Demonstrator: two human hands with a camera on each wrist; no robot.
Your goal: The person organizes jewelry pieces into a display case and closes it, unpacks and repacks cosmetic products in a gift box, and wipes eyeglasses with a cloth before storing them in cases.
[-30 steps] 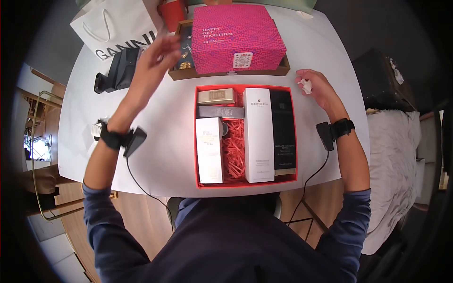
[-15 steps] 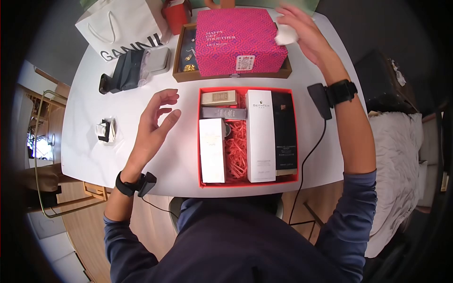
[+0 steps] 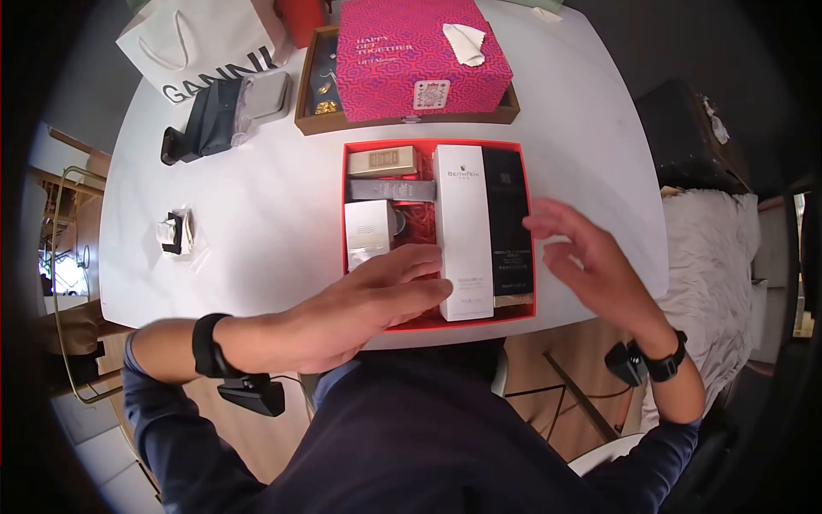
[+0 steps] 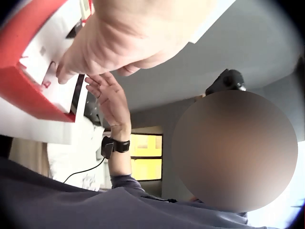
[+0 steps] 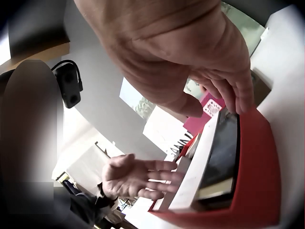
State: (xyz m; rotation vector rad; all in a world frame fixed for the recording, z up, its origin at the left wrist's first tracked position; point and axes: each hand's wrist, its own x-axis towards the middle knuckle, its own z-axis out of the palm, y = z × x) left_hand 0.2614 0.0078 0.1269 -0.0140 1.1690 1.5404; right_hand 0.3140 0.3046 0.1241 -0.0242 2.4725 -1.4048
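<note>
An open red gift box (image 5: pixel 259 167) stands in front of me with slim cartons inside. My left hand (image 3: pixel 385 291) reaches across its front left part, fingers extended, fingertips at the long white carton (image 3: pixel 465 231). It partly covers a shorter white carton (image 3: pixel 368 227). Over the box's right wall hovers my right hand (image 3: pixel 591 261), fingers loosely bent beside the black carton (image 3: pixel 507 197); nothing is held in it. A gold carton (image 3: pixel 382 161) and a grey carton (image 3: pixel 392 189) lie at the back left. Red shredded paper is mostly hidden.
Behind stands a pink patterned box (image 3: pixel 377 86) on a wooden jewellery case (image 3: pixel 312 120), with a crumpled white cloth (image 3: pixel 465 44) on top. Left are a white paper bag (image 3: pixel 201 43), dark cases (image 3: pixel 214 111) and a small plastic-wrapped item (image 3: pixel 177 233).
My right hand has left the white cloth on the pink box and come back to the red box's right side. The left hand has moved right, over the red box.
</note>
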